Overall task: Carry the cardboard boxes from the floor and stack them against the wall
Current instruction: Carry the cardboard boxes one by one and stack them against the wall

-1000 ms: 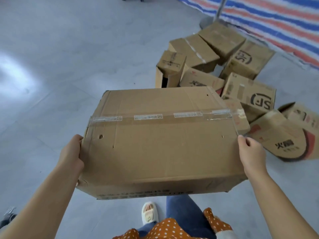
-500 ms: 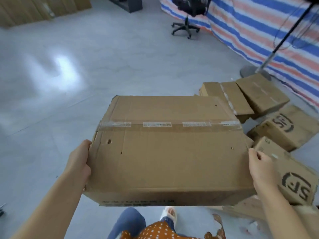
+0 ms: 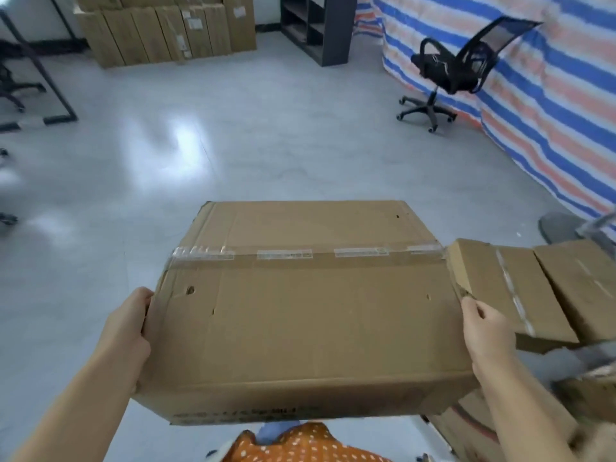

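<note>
While both hands clamp its ends, taped box is held above floor | left hand, right hand gripping | other boxes remain at right, unstacked

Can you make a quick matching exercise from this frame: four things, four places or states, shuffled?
Things:
1. taped box
2. office chair
3. tall cartons
4. striped tarp

Places or states:
A. stood upright at the far wall
B. held at both ends by the left hand and right hand
C. hanging along the right side
D. on the floor in front of the tarp

Pairs: 1-B, 2-D, 3-A, 4-C
</note>
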Demonstrator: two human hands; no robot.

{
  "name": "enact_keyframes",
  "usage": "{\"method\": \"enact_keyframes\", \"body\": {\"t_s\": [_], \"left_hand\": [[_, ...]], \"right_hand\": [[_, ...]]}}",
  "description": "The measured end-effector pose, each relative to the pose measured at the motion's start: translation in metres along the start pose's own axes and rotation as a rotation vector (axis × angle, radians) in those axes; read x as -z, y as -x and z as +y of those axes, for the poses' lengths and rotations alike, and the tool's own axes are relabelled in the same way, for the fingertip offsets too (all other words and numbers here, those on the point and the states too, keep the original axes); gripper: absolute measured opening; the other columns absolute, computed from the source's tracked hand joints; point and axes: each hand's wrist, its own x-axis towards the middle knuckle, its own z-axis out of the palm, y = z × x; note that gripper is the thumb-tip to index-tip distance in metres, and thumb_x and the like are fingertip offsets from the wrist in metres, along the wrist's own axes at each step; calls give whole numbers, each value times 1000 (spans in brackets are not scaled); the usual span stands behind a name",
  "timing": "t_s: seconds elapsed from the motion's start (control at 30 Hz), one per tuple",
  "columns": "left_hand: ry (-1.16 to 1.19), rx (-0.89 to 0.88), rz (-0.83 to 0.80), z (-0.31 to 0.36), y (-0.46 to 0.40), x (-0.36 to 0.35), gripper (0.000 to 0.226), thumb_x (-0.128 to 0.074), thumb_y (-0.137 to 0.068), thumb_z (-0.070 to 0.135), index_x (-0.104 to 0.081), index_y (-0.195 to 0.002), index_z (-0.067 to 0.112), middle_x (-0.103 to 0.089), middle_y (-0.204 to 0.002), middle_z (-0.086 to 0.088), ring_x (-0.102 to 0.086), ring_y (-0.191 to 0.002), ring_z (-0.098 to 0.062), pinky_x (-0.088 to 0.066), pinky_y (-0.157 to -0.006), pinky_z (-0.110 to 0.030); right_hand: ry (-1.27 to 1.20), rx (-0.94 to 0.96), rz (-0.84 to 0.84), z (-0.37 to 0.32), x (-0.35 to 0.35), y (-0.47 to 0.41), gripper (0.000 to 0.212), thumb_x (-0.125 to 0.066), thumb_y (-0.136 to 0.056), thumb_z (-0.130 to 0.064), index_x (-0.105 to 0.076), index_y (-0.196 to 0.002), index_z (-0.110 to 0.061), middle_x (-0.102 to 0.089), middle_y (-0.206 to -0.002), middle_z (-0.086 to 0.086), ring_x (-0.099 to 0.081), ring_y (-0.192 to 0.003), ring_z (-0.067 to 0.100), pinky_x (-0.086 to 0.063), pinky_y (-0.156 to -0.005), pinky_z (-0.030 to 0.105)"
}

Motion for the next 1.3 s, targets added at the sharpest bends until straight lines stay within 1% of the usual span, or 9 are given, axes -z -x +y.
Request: {"method": "enact_keyframes", "body": {"t_s": [0.13, 0.33, 0.4, 0.53, 0.6, 0.67, 0.83, 1.0, 1.3], "left_hand": [[45, -6, -5, 66, -48, -19, 27, -50, -79, 20, -38, -54, 19, -32, -33, 7, -22, -51, -19, -16, -49, -31], [74, -117, 12, 135, -107, -56, 16, -41, -90, 2, -51, -80, 10, -40, -67, -9, -30, -56, -19, -29, -49, -27], [86, -57, 53, 153, -122, -76, 21, -44, -90, 12, -46, -69, 14, -34, -63, -6, -34, -53, -20, -28, -48, -29], [150, -69, 3, 191, -158, -127, 35, -32, -96, -6, -41, -69, 14, -36, -65, -6, -46, -37, -1, -29, -33, -7], [80, -70, 59, 209, -179, -152, 29, -41, -93, 3, -43, -67, 15, -34, -62, -6, -42, -44, -12, -33, -39, -18], [90, 16, 130, 229, -196, -176, 22, -48, -82, 16, -44, -60, 17, -33, -59, -5, -31, -50, -20, -23, -48, -30], [120, -20, 137, 283, -239, -241, 23, -48, -87, 15, -44, -65, 18, -39, -64, -2, -34, -55, -16, -35, -48, -26], [203, 91, 234, 322, -271, -277, 17, -50, -71, 27, -42, -60, 18, -38, -60, -3, -34, -56, -21, -23, -52, -34], [267, 122, 316, 426, -400, -305, 15, -47, -75, 18, -41, -61, 17, -36, -58, -3, -35, -47, -19, -24, -46, -29]], "right_hand": [[-17, 6, -8, -59, -45, -39, 45, -40, -99, -30, -34, -58, -11, -32, -52, 4, -31, -51, 21, -23, -56, 31], [-44, 15, -36, -119, -106, -106, 46, -41, -98, -31, -24, -57, -17, -25, -50, -1, -24, -50, 19, -19, -56, 32], [-34, 19, -54, -136, -122, -136, 45, -40, -98, -30, -24, -57, -17, -24, -51, -1, -23, -51, 19, -18, -57, 33], [-38, 52, -64, -177, -159, -207, 42, -42, -97, -24, -24, -59, -19, -23, -54, 1, -22, -53, 19, -16, -57, 33], [-21, 80, -72, -201, -174, -245, 42, -42, -97, -21, -23, -59, -20, -22, -54, 2, -20, -53, 20, -14, -56, 34], [18, 98, -89, -224, -187, -285, 41, -42, -97, -22, -23, -60, -19, -20, -54, 2, -19, -52, 19, -12, -55, 33], [20, 112, -121, -282, -228, -385, 34, -42, -93, -19, -27, -62, -14, -25, -58, 7, -22, -57, 20, -15, -57, 35], [59, 134, -142, -342, -273, -451, 32, -41, -86, -19, -23, -60, -19, -22, -57, 3, -19, -55, 20, -14, -54, 34], [5, 152, -221, -455, -409, -525, 35, -41, -87, -21, -20, -59, -20, -20, -58, 2, -19, -56, 18, -15, -56, 33]]}}
